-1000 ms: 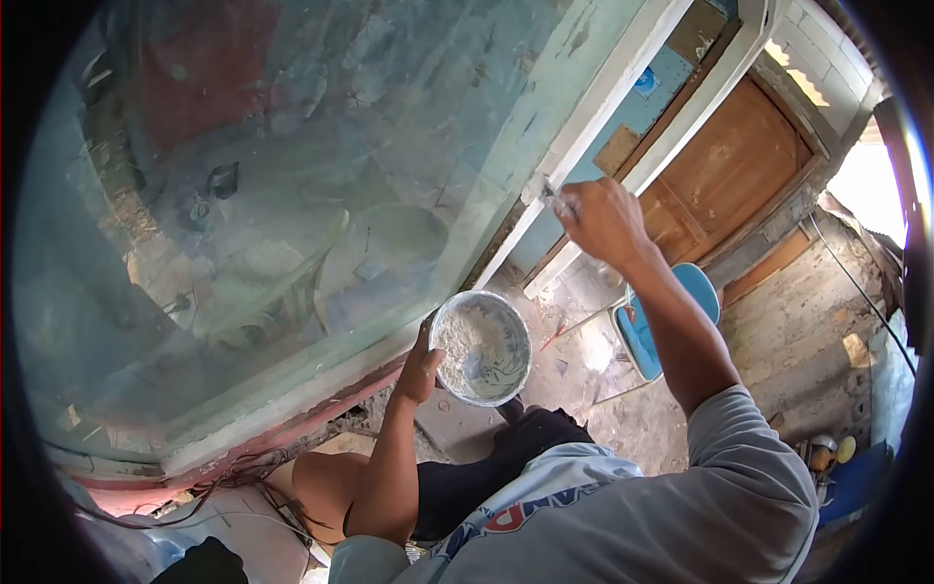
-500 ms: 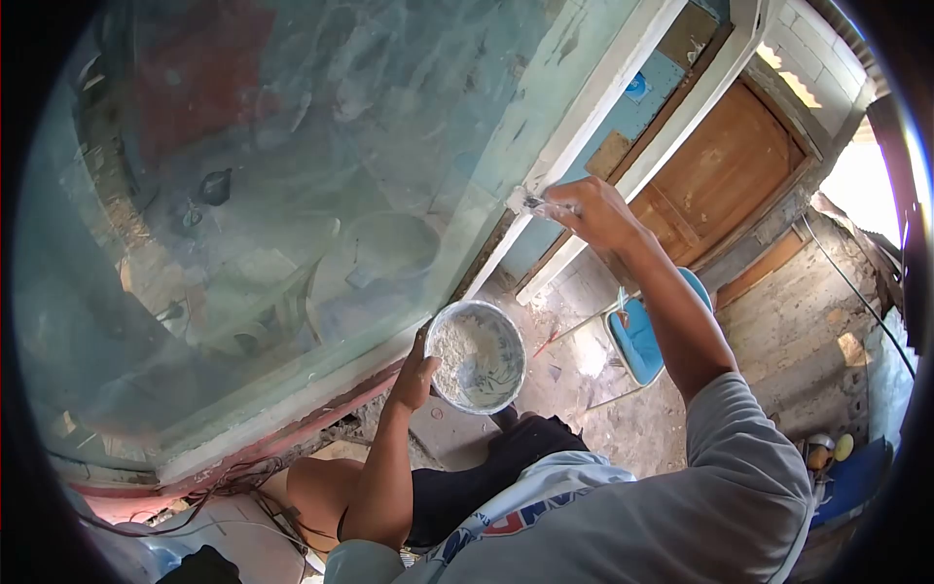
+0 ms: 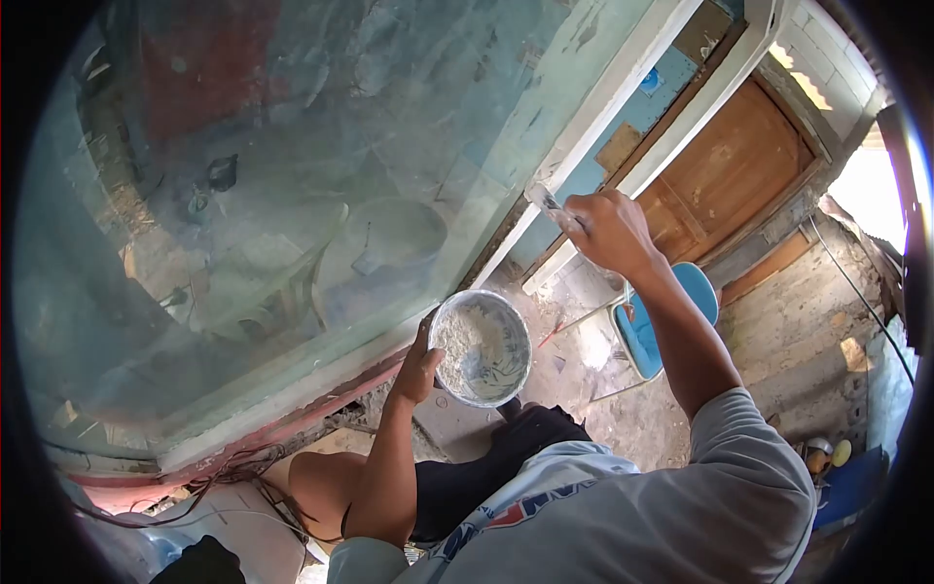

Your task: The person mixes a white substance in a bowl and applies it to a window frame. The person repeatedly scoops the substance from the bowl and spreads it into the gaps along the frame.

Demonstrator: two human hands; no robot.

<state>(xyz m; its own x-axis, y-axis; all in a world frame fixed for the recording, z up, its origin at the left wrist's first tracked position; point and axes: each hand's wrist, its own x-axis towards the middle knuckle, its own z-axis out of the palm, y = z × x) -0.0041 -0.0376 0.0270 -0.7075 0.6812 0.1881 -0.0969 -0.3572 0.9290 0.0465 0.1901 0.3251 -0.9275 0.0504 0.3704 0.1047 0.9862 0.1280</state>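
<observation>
My left hand (image 3: pixel 416 372) is closed on the side of a round bowl (image 3: pixel 528 352), its thumb over the rim. White putty-like paste (image 3: pixel 465 336) lies inside the bowl, thicker on the left and smeared thinly on the right. Up and to the right, my right hand (image 3: pixel 613 229) grips a putty knife (image 3: pixel 548 201), its handle mostly covered by my fingers. The whitish blade tip is at the edge of a white-painted window post (image 3: pixel 574 136); whether it touches cannot be made out.
A large glass pane (image 3: pixel 292 224) fills the left side. Beyond the post are a brown wooden door (image 3: pixel 735 170) and a blue chair (image 3: pixel 637 336). Cables (image 3: pixel 229 475) lie at the lower left. A rough wall (image 3: pixel 778 346) stands at the right.
My right hand has drawn slightly right and down along the post, and the knife is angled differently, showing more of its blade. The bowl stays in my left hand, the view having shifted slightly.
</observation>
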